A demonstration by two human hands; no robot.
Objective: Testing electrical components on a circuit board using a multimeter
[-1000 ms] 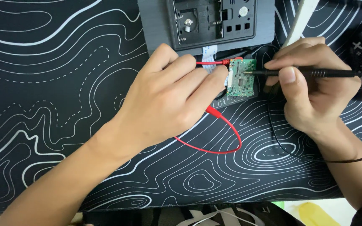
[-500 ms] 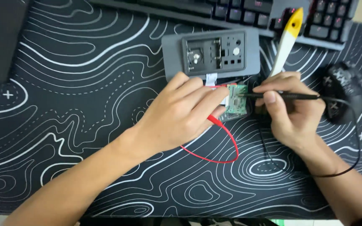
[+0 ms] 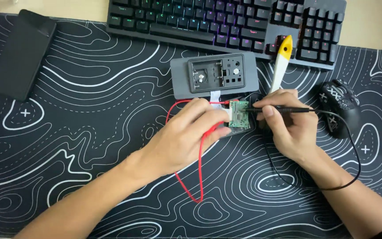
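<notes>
Here the right hand point(image 3: 288, 126) pinches a black probe point(image 3: 284, 109) lying level, tip pointing left at the green board point(image 3: 239, 116).

red probe tip hidden under left hand point(image 3: 186, 137), keyboard point(image 3: 226, 22) top cropped

Black desk mat point(image 3: 67, 132) with white contour lines covering nearly the whole view, pale, perhaps wooden, desk surface point(image 3: 372, 22) showing along the top edge (only a thin strip), even soft light, no hard shadows, walls and floor out of view
</notes>
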